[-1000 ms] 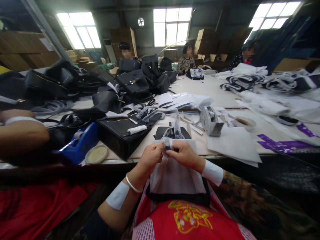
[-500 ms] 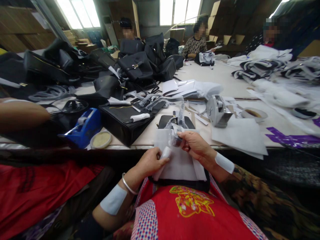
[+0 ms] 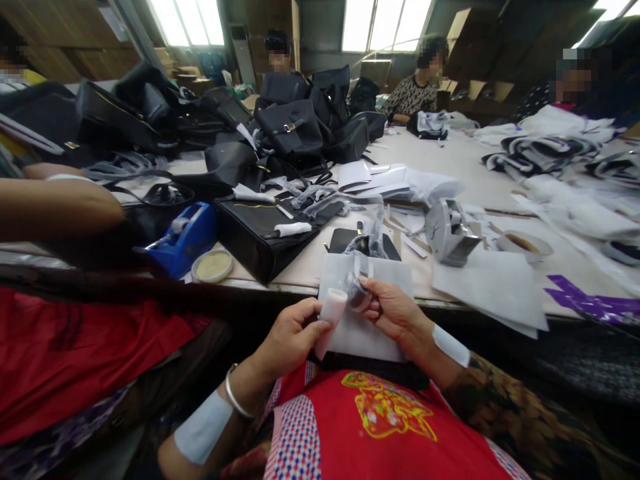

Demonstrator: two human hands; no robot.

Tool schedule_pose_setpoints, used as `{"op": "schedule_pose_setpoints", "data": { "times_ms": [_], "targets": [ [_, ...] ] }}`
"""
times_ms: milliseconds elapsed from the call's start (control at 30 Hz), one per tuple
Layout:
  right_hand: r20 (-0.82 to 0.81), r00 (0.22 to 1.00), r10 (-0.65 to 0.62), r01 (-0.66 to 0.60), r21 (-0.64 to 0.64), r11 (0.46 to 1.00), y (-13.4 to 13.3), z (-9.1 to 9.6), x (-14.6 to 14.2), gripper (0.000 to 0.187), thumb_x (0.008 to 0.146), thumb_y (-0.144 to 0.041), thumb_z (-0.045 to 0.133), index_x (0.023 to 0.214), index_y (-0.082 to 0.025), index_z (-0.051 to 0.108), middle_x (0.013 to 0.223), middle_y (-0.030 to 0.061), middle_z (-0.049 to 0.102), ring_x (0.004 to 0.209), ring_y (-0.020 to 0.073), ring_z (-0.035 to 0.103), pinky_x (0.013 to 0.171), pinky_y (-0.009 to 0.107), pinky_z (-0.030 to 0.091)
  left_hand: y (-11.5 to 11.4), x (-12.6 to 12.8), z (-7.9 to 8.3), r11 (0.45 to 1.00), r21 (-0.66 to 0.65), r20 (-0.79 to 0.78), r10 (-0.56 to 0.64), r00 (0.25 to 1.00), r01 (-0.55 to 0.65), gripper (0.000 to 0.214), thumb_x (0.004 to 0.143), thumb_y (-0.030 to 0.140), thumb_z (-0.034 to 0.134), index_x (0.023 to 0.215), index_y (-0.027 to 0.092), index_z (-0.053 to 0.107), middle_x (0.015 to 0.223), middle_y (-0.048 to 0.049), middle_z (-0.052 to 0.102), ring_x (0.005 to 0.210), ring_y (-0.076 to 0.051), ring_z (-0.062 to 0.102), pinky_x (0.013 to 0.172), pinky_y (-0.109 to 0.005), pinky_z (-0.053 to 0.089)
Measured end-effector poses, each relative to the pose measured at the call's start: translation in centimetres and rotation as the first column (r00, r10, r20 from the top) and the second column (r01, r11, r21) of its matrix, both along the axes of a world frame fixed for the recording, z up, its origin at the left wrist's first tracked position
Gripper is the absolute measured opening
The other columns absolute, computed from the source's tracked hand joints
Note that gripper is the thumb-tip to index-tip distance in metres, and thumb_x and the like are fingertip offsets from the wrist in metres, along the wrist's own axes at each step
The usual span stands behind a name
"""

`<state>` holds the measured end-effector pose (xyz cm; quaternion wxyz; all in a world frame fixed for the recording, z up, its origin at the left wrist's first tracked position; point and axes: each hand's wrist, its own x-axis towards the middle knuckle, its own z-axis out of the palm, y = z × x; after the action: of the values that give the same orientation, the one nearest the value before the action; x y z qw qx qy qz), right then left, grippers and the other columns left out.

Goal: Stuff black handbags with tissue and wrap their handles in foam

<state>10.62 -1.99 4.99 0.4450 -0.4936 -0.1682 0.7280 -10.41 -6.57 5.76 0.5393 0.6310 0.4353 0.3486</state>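
Note:
A black bag (image 3: 341, 241) lies between the table edge and my lap, with white foam sheet (image 3: 373, 339) spread over its near part. In my left hand (image 3: 295, 333), thumb and fingers are closed round a small roll of white foam sheet (image 3: 333, 308), tilted upward. My right hand (image 3: 393, 308) pinches a clear-plastic-wrapped piece (image 3: 357, 293), which looks like the bag's strap or handle, just right of the roll. The roll and the wrapped piece are close together. Exactly what lies beneath the right fingertips is hidden.
Left stand a blue tape dispenser (image 3: 183, 240), a tape roll (image 3: 213, 266) and a larger black bag (image 3: 270, 243). A grey tape dispenser (image 3: 450, 233) and foam sheets (image 3: 493, 287) lie right. Black bags (image 3: 290, 130) are piled behind. A co-worker's arm (image 3: 60, 208) reaches in at left.
The foam roll in my left hand has tipped more upright, showing more of its length. My right hand keeps its pinch on the wrapped piece. The camera view has shifted slightly left.

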Motion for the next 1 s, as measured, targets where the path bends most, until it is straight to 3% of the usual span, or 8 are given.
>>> {"op": "schedule_pose_setpoints", "data": {
  "times_ms": [100, 233, 333, 433, 533, 667, 867, 1000],
  "targets": [
    [0.113, 0.993, 0.022, -0.030, 0.073, 0.997, -0.9, -1.2, -1.1, 0.035, 0.059, -0.035, 0.084, 0.067, -0.017, 0.055, 0.049, -0.0082, 0.044, 0.042, 0.0039, 0.030, 0.040, 0.019, 0.014, 0.6, 1.4, -0.1, 0.995, 0.024, 0.049, 0.091, 0.995, -0.093, 0.023, 0.088, 0.026, 0.062, 0.105, 0.016, 0.075, 0.102, -0.0075, 0.074, 0.096, -0.023, 0.066, 0.090, -0.032, 0.049],
    [0.201, 0.978, 0.049, -0.080, 0.147, 0.986, -1.7, -1.8, -2.1, 0.040, 0.062, -0.044, 0.084, 0.062, -0.018, 0.054, 0.045, -0.0101, 0.038, 0.041, 0.0041, 0.027, 0.041, 0.021, 0.014, 1.1, 3.2, -1.3, 0.980, -0.054, 0.062, 0.195, 0.979, -0.192, 0.023, 0.085, 0.028, 0.065, 0.099, 0.015, 0.076, 0.097, -0.0080, 0.075, 0.091, -0.022, 0.067, 0.084, -0.032, 0.052],
    [0.183, 0.980, 0.072, -0.098, 0.140, 0.985, -1.9, -1.7, -2.4, 0.046, 0.060, -0.048, 0.086, 0.061, -0.019, 0.051, 0.045, -0.0110, 0.034, 0.041, 0.0042, 0.025, 0.042, 0.022, 0.013, 1.0, 3.7, -2.5, 0.946, -0.087, -0.019, 0.312, 0.950, -0.312, 0.025, 0.082, 0.033, 0.069, 0.097, 0.014, 0.074, 0.085, -0.0060, 0.072, 0.075, -0.018, 0.064, 0.070, -0.028, 0.052],
    [0.156, 0.984, 0.084, -0.108, 0.148, 0.983, -2.1, -1.9, -2.5, 0.050, 0.059, -0.050, 0.088, 0.063, -0.020, 0.049, 0.046, -0.0116, 0.033, 0.041, 0.0044, 0.025, 0.042, 0.022, 0.013, 0.7, 3.7, -3.0, 0.908, -0.090, -0.109, 0.400, 0.910, -0.410, 0.039, 0.080, 0.037, 0.072, 0.108, 0.011, 0.069, 0.080, -0.0046, 0.069, 0.064, -0.015, 0.059, 0.061, -0.027, 0.049],
    [0.123, 0.985, 0.122, -0.143, 0.181, 0.973, -2.5, -2.7, -2.5, 0.047, 0.064, -0.052, 0.086, 0.067, -0.019, 0.053, 0.050, -0.0091, 0.040, 0.044, 0.0058, 0.031, 0.044, 0.022, 0.019, 0.8, 3.5, -2.8, 0.942, -0.141, -0.041, 0.301, 0.953, -0.304, 0.046, 0.083, 0.035, 0.069, 0.121, 0.010, 0.066, 0.096, -0.0089, 0.073, 0.075, -0.018, 0.066, 0.070, -0.029, 0.053],
    [0.102, 0.973, 0.207, -0.225, 0.232, 0.946, -2.8, -3.8, -1.8, 0.039, 0.076, -0.054, 0.078, 0.079, -0.018, 0.064, 0.055, -0.0051, 0.051, 0.050, 0.0087, 0.040, 0.048, 0.023, 0.027, 1.4, 3.0, -2.2, 0.974, -0.209, 0.044, 0.098, 0.994, -0.087, 0.038, 0.090, 0.036, 0.060, 0.118, 0.012, 0.067, 0.103, -0.0101, 0.075, 0.088, -0.023, 0.070, 0.076, -0.030, 0.055],
    [0.319, 0.908, 0.272, -0.366, 0.286, 0.885, -2.3, -3.0, -1.0, 0.038, 0.075, -0.054, 0.077, 0.073, -0.018, 0.067, 0.059, -0.0012, 0.060, 0.056, 0.0121, 0.052, 0.055, 0.025, 0.039, 2.1, 2.5, -1.2, 1.000, -0.009, -0.242, -0.023, 0.970, 0.021, 0.026, 0.095, 0.032, 0.049, 0.102, 0.013, 0.066, 0.095, -0.0090, 0.072, 0.086, -0.023, 0.066, 0.079, -0.031, 0.050],
    [0.503, 0.823, 0.265, -0.418, 0.220, 0.881, -1.7, -2.2, -0.8, 0.039, 0.075, -0.054, 0.073, 0.062, -0.020, 0.062, 0.052, -0.0014, 0.057, 0.050, 0.0148, 0.054, 0.053, 0.027, 0.043, 2.2, 2.5, -1.1, 0.996, -0.009, -0.171, -0.087, 0.982, 0.087, 0.026, 0.097, 0.032, 0.045, 0.104, 0.014, 0.064, 0.099, -0.0089, 0.071, 0.090, -0.022, 0.065, 0.085, -0.031, 0.050]
  ]
}}
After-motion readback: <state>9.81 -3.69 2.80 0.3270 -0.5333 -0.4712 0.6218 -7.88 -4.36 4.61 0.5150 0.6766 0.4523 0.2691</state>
